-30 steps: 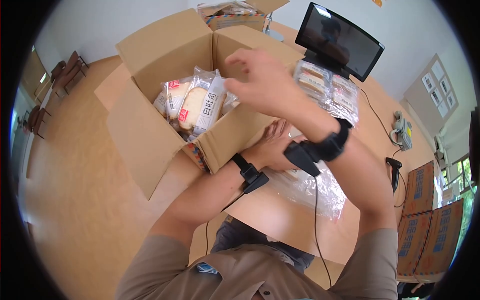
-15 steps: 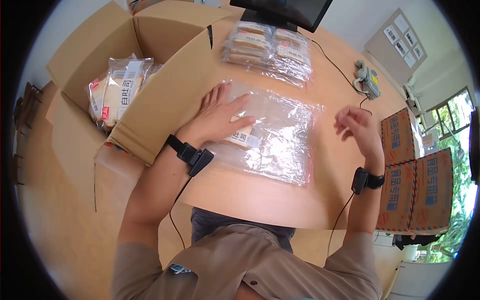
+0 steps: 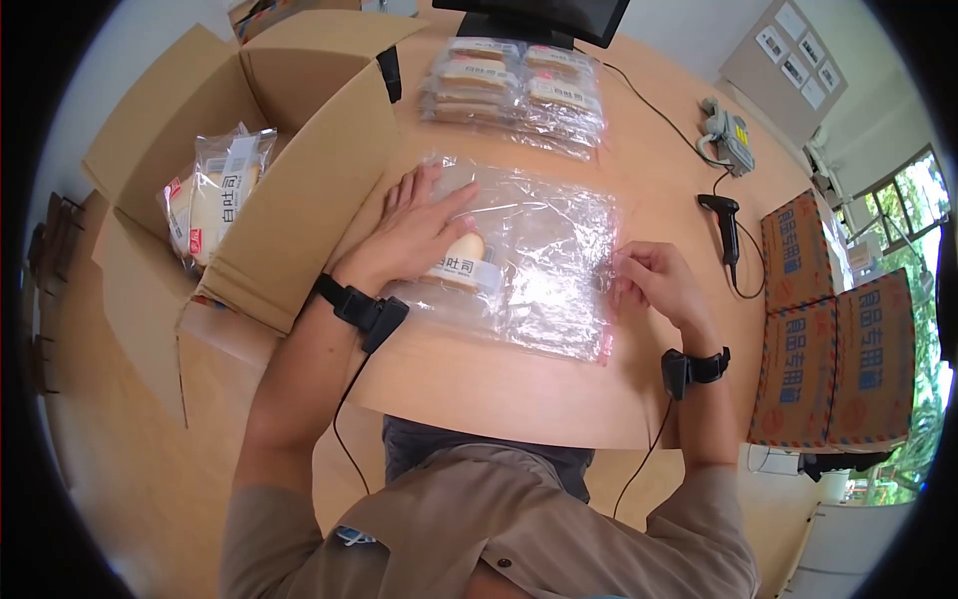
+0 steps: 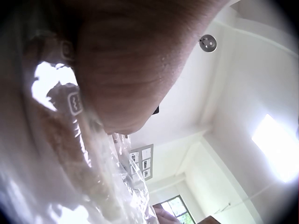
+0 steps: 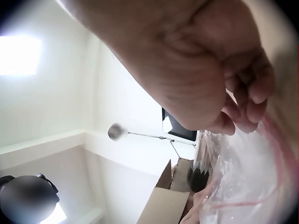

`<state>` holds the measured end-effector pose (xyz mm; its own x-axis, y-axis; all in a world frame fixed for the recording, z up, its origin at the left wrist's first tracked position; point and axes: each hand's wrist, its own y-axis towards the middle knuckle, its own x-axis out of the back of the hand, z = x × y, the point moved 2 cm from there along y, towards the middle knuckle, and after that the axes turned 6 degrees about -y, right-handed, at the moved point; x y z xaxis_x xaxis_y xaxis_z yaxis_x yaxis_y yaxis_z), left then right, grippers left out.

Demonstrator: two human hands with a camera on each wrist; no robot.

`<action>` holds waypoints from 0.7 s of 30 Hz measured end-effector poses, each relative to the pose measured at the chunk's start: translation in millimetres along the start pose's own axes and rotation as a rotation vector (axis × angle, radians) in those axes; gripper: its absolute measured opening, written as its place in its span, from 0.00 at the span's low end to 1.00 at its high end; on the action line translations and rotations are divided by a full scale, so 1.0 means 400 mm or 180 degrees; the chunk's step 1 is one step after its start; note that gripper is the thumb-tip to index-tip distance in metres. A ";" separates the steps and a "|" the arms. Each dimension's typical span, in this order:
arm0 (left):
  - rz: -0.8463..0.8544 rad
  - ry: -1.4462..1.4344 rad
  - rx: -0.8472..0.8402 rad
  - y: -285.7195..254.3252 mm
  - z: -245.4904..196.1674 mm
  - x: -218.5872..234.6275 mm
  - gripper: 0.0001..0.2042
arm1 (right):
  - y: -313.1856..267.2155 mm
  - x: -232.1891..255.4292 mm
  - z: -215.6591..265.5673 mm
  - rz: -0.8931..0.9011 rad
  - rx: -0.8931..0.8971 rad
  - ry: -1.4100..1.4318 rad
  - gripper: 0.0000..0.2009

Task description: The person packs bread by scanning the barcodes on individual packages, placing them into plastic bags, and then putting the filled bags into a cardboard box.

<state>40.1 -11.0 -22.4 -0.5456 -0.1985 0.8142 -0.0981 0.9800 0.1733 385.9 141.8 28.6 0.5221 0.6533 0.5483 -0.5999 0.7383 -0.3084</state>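
A large clear plastic bag with a pinkish edge lies flat on the table in the head view. Inside it, toward the left end, is a wrapped slice of bread with a white label. My left hand rests over the bag's left end, fingers spread, partly covering the bread. At the opposite end, my right hand pinches the pinkish edge between thumb and fingers. The right wrist view shows those curled fingers at the bag's rim, and the left wrist view shows the palm over the crinkled film.
An open cardboard box holding wrapped bread stands at left. Bagged bread packs lie at the back, before a monitor. A telephone, a barcode scanner and closed cartons are on the right.
My right hand withdrew from over the cardboard box, swung out to the right, then came in to the bag's pinkish edge. My left hand stays on the bag. The head view has shifted.
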 end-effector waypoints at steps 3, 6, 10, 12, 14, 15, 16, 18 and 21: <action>-0.0102 -0.0028 -0.0064 0.000 0.010 -0.007 0.26 | 0.005 0.004 0.019 -0.0406 0.0344 -0.0151 0.06; -0.0040 -0.0122 -0.0035 0.000 0.013 -0.005 0.25 | 0.007 0.007 0.032 -0.0971 0.0435 -0.0186 0.05; -0.0052 -0.0049 0.0057 -0.002 0.010 -0.005 0.25 | 0.027 -0.001 0.016 -0.0539 0.0346 -0.0319 0.06; -0.0026 0.0030 0.0068 -0.002 0.007 -0.004 0.25 | 0.012 -0.025 0.045 -0.0493 0.0299 -0.0280 0.07; -0.0042 0.0008 0.0071 0.000 0.015 -0.009 0.25 | 0.014 -0.044 0.060 -0.0447 0.0251 -0.0249 0.08; -0.0039 -0.0023 0.0051 0.001 0.019 -0.013 0.25 | 0.016 -0.043 0.069 -0.1049 0.0641 -0.0849 0.09; -0.0048 -0.0021 0.0065 0.001 0.023 -0.016 0.25 | 0.016 -0.043 0.076 -0.1656 0.1032 -0.1445 0.09; -0.0073 -0.0050 0.0027 0.001 0.024 -0.017 0.25 | 0.030 -0.027 0.050 -0.1832 0.1282 -0.1978 0.10; -0.0104 0.0046 0.0049 -0.001 0.020 -0.018 0.25 | 0.031 -0.034 0.046 -0.2001 0.1538 -0.2592 0.12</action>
<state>37.5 -10.0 -32.8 -0.5298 -0.2306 0.8162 -0.1286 0.9730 0.1914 360.4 138.9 31.7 0.3699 -0.2437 0.8965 -0.6339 0.6393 0.4353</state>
